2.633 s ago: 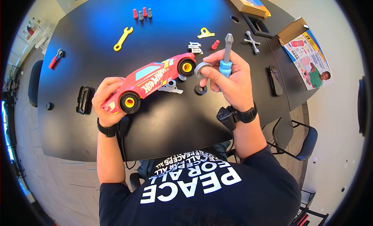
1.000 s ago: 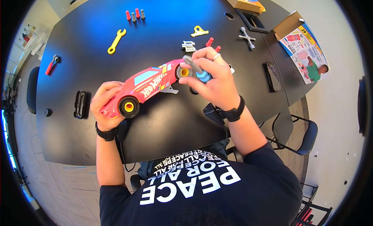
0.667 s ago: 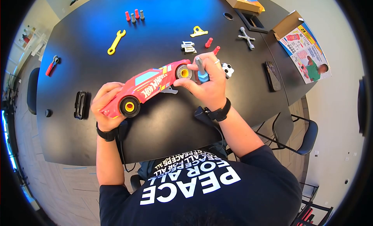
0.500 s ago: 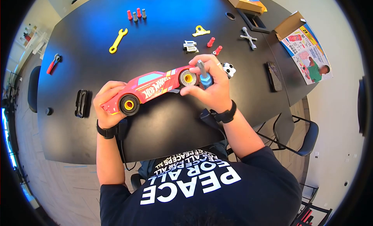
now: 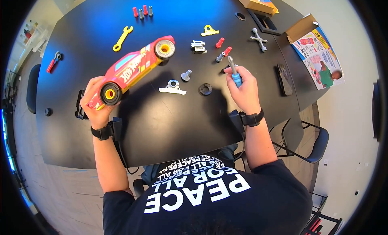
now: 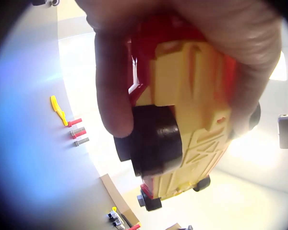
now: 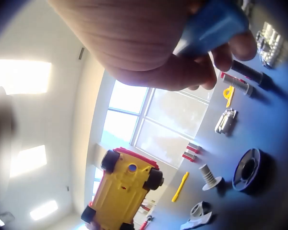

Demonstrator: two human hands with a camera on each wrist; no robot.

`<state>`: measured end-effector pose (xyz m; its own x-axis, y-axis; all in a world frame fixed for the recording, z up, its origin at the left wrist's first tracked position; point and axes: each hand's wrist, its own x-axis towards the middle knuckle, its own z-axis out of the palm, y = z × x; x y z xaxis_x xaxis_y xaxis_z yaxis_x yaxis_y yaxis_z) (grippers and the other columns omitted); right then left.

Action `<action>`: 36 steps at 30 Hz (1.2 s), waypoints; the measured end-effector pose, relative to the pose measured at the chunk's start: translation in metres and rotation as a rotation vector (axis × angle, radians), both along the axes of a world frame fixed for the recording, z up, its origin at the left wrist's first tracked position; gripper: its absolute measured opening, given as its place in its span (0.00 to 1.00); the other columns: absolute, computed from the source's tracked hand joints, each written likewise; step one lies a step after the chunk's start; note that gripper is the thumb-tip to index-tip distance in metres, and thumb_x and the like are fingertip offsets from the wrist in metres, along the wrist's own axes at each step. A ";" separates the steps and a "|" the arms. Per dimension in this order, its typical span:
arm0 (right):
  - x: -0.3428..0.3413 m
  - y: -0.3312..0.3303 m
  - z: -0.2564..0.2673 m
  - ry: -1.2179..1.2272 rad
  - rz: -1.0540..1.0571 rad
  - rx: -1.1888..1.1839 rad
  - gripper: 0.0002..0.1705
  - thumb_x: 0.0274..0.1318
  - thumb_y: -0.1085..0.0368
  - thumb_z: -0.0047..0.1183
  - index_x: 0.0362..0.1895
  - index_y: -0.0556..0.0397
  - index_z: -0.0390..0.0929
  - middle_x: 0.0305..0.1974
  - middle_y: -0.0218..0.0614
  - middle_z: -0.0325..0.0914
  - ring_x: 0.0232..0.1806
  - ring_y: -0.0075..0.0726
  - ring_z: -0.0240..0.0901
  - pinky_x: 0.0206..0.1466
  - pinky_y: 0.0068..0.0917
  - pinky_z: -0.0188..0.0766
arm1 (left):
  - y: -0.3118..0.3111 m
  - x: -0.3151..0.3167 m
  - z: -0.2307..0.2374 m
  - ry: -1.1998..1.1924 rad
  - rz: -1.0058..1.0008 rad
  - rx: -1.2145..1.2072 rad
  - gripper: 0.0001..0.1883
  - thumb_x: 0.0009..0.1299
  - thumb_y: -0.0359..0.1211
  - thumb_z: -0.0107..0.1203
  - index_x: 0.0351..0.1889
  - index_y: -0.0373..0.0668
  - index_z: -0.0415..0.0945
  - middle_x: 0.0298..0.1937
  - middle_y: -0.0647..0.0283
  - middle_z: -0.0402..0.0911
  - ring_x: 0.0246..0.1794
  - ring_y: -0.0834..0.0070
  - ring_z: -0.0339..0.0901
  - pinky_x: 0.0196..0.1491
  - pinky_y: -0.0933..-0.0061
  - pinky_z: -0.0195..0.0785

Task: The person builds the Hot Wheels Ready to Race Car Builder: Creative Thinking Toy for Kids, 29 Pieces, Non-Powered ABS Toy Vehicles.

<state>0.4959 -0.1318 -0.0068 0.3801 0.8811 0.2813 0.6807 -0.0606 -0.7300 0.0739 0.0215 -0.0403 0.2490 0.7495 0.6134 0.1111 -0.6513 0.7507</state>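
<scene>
My left hand [image 5: 93, 99] grips a red toy car [image 5: 131, 69] by one end, tilted above the table. In the left wrist view, the fingers lie around its yellow underside [image 6: 187, 124] beside a black wheel [image 6: 156, 141]. A grey ring [image 5: 163, 49] sits on the wheel at the car's far end; the nearer wheel [image 5: 110, 93] is black with a yellow hub. My right hand [image 5: 247, 91] holds a toy screwdriver [image 5: 236, 76] by its blue handle, tip up. Its fingertips are near a dark bolt [image 7: 249, 72].
On the black table [image 5: 169, 130] lie a loose black tire [image 5: 205, 89], a grey bolt [image 5: 186, 75], a white bracket [image 5: 173, 88], a silver engine piece [image 5: 198, 47], a yellow wrench [image 5: 123, 38] and a grey lug wrench [image 5: 258, 40]. An opened box [image 5: 317, 49] stands at right.
The grey ring pinched in my right hand is now on the car's far wheel. My left hand has raised the car up and left; my right hand has drawn away to the right with the screwdriver.
</scene>
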 end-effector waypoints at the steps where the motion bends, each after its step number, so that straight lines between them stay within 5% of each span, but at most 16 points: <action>1: 0.000 0.005 0.002 -0.002 0.001 -0.003 0.11 0.62 0.71 0.65 0.48 0.56 0.86 0.40 0.39 0.83 0.43 0.44 0.81 0.50 0.36 0.76 | 0.000 -0.001 -0.001 -0.002 0.001 -0.003 0.32 0.52 0.35 0.81 0.55 0.29 0.87 0.57 0.55 0.86 0.55 0.66 0.84 0.63 0.64 0.75; 5: -0.002 0.028 0.004 -0.210 0.070 0.095 0.15 0.59 0.67 0.72 0.48 0.57 0.86 0.41 0.45 0.84 0.45 0.56 0.81 0.52 0.45 0.76 | 0.000 0.006 0.003 -0.016 0.027 0.015 0.33 0.52 0.40 0.86 0.54 0.33 0.89 0.54 0.55 0.88 0.51 0.64 0.86 0.58 0.63 0.77; 12: -0.035 0.039 -0.014 -0.138 0.442 0.022 0.18 0.60 0.67 0.70 0.54 0.54 0.89 0.50 0.50 0.85 0.53 0.62 0.84 0.59 0.49 0.80 | -0.004 0.009 0.010 0.035 0.018 0.039 0.30 0.50 0.30 0.82 0.54 0.32 0.89 0.53 0.55 0.88 0.50 0.65 0.85 0.57 0.65 0.77; 17: -0.034 0.041 -0.006 -0.331 0.057 -0.152 0.26 0.64 0.66 0.68 0.66 0.54 0.82 0.56 0.60 0.80 0.54 0.67 0.84 0.57 0.51 0.83 | -0.006 0.011 0.008 0.030 -0.011 0.037 0.31 0.51 0.31 0.83 0.54 0.32 0.88 0.53 0.54 0.87 0.51 0.64 0.85 0.57 0.65 0.77; 21: -0.041 0.034 -0.002 -0.398 0.059 -0.269 0.29 0.67 0.65 0.66 0.70 0.57 0.77 0.55 0.66 0.78 0.52 0.71 0.84 0.56 0.53 0.84 | -0.004 0.011 0.008 0.050 -0.059 0.083 0.31 0.52 0.33 0.84 0.54 0.32 0.88 0.53 0.54 0.87 0.51 0.64 0.85 0.57 0.64 0.77; 26: -0.038 0.039 -0.013 -0.508 0.067 -0.226 0.37 0.65 0.63 0.67 0.74 0.65 0.72 0.66 0.83 0.72 0.57 0.76 0.84 0.61 0.53 0.83 | -0.006 0.012 0.006 0.039 -0.061 0.074 0.31 0.53 0.33 0.84 0.54 0.32 0.88 0.53 0.53 0.87 0.51 0.64 0.85 0.57 0.64 0.77; 28: -0.037 0.044 -0.008 -0.423 0.059 -0.377 0.43 0.63 0.61 0.69 0.76 0.71 0.67 0.68 0.91 0.66 0.59 0.78 0.83 0.63 0.53 0.83 | -0.006 0.013 0.005 0.028 -0.072 0.071 0.30 0.53 0.33 0.84 0.54 0.32 0.88 0.52 0.53 0.88 0.51 0.64 0.85 0.56 0.64 0.77; 36: -0.022 0.070 -0.038 -0.477 -0.005 -0.414 0.46 0.62 0.63 0.69 0.77 0.73 0.63 0.66 0.91 0.68 0.58 0.76 0.84 0.63 0.53 0.83 | -0.006 0.015 0.007 0.049 -0.098 0.088 0.31 0.53 0.37 0.86 0.54 0.33 0.88 0.51 0.53 0.88 0.50 0.64 0.85 0.55 0.65 0.77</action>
